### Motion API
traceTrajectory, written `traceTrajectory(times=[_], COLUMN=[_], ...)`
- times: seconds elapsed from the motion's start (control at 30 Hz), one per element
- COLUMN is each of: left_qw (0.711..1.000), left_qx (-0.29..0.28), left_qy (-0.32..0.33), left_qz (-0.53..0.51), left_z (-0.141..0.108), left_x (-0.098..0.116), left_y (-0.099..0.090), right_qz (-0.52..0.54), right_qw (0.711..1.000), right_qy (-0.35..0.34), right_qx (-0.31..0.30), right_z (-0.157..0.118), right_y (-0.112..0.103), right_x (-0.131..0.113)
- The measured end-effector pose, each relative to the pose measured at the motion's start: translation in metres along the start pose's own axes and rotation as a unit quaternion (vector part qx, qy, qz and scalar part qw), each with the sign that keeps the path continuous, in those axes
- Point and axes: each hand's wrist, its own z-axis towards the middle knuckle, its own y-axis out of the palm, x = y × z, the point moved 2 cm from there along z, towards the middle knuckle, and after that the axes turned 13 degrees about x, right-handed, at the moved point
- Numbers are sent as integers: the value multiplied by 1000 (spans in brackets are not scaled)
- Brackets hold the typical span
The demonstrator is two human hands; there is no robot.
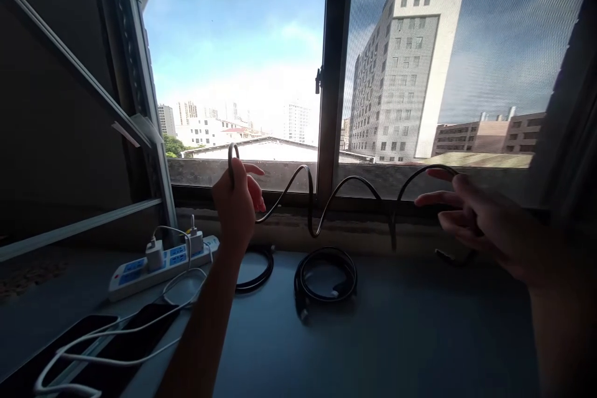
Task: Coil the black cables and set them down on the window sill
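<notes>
A wavy black cable [311, 211] stretches in the air between my two hands, in front of the window. My left hand [237, 199] is closed on one part of it, with a small loop standing up above the thumb. At the right, my right hand [471, 211] pinches the cable between thumb and index finger, the other fingers partly curled. A short cable end dangles below the right hand. Beneath the held cable, a coiled black cable [298, 286] with its plugs lies on the table. Another black coil [268, 277] is partly hidden behind my left forearm.
On the left of the table [420, 336] sits a white power strip [135, 283] with two chargers plugged in. White cords [116, 360] run over dark flat devices [28, 357] at the front left. A metal frame [153, 161] stands by the window [333, 74].
</notes>
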Motion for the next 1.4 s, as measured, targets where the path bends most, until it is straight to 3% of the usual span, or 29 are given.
traceTrajectory(times=[0.27,0.43,0.5,0.63,0.7,0.8,0.93,1.07,1.17,1.27,1.4], left_qw=[993,997,998,999,994,976,953,938,928,931,924], left_qx=[17,-2,-11,-33,-65,-139,-214,-278,-318,-325,-333], left_qy=[71,45,33,-23,-82,-165,-212,-203,-188,-151,-138], left_qz=[-88,-68,-43,-4,-4,-13,22,49,51,76,124], left_z=[-16,-27,-29,-28,-28,-31,-41,-55,-62,-62,-57], left_x=[13,15,15,13,10,6,4,6,7,5,1], left_y=[9,14,15,17,20,25,33,40,43,41,37], right_qz=[-65,-12,9,7,7,17,25,48,77,89,55], right_qw=[984,971,971,978,970,959,969,976,961,959,970], right_qy=[45,-28,-69,-165,-227,-273,-218,-102,-41,-78,-165], right_qx=[-158,-237,-229,-124,-85,-79,-116,-187,-262,-259,-168], right_z=[-11,-16,-15,-9,-7,-4,-8,-21,-29,-26,-17], right_y=[50,64,62,53,52,55,67,85,97,99,93], right_x=[8,15,18,19,18,20,30,38,39,38,38])
